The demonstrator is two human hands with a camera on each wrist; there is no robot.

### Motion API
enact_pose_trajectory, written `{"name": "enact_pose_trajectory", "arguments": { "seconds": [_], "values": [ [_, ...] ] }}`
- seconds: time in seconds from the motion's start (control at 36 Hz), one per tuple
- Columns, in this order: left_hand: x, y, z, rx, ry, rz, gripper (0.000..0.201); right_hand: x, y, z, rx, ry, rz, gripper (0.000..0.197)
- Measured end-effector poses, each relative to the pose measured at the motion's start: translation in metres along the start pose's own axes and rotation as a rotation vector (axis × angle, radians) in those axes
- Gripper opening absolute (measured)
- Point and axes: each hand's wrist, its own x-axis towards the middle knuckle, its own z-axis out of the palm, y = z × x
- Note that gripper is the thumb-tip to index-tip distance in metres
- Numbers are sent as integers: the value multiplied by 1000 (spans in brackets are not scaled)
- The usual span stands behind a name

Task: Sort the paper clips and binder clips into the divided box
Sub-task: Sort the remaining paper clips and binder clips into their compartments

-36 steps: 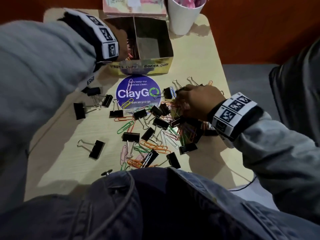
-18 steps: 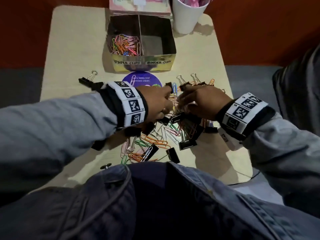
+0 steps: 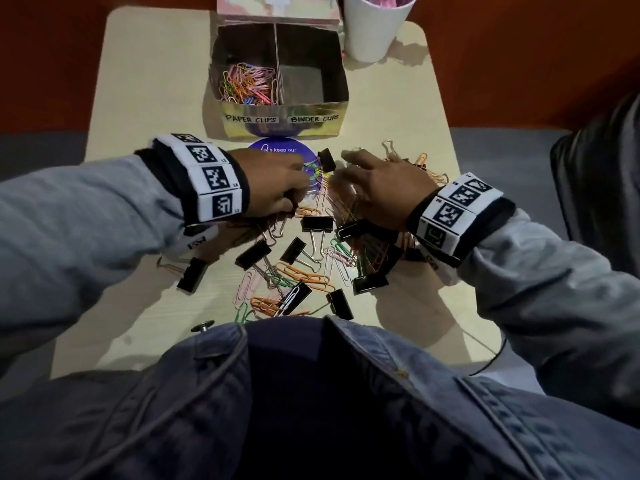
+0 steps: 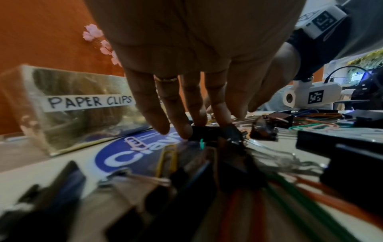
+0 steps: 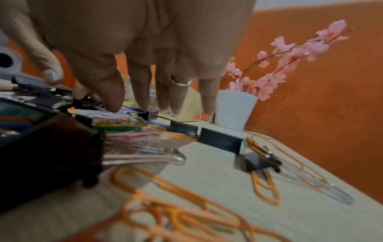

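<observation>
Both hands work the heap of paper clips point(image 3: 304, 275) and binder clips point(image 3: 317, 224) spread over the middle of the tabletop point(image 3: 145, 98). The left hand point(image 3: 277, 185) has its fingers point(image 4: 182, 117) stretched down, tips touching a black binder clip point(image 4: 215, 132); the right hand point(image 3: 377, 188) hangs with its fingers point(image 5: 111, 91) loosely apart over the clips, gripping nothing. At the far edge stands the divided box point(image 3: 280, 119), coloured paper clips in its left compartment.

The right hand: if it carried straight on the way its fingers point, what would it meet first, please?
Probably the black binder clip standing on the purple sticker, just ahead of the right hand; its fingers point left and slightly away. Beyond lies the divided box. Depth is unclear, so it might pass above.
</observation>
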Motion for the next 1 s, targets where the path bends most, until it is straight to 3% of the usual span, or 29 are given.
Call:
{"name": "enact_pose_trajectory", "arguments": {
  "seconds": [0.08,0.17,0.44,0.64,0.83,1.0],
  "values": [
    [-3,-8,-3,16,-10,-13,19,3,-5,-1,-20,-49,-42,54],
    [-9,-15,-4,14,14,-43,23,3,-3,-8,-70,-9,-41,51],
    [-21,-11,5,-55,97,-112,33,22,-18,-13,-283,-6,1,65],
    [-33,-14,10,-52,123,-143,34,42,-25,-12,-372,-28,-10,38],
    [-40,-8,14,4,56,-80,46,39,6,-21,-216,-39,105,46],
    [-40,-9,17,40,33,-58,44,26,23,-28,-73,4,195,38]
  ]
}}
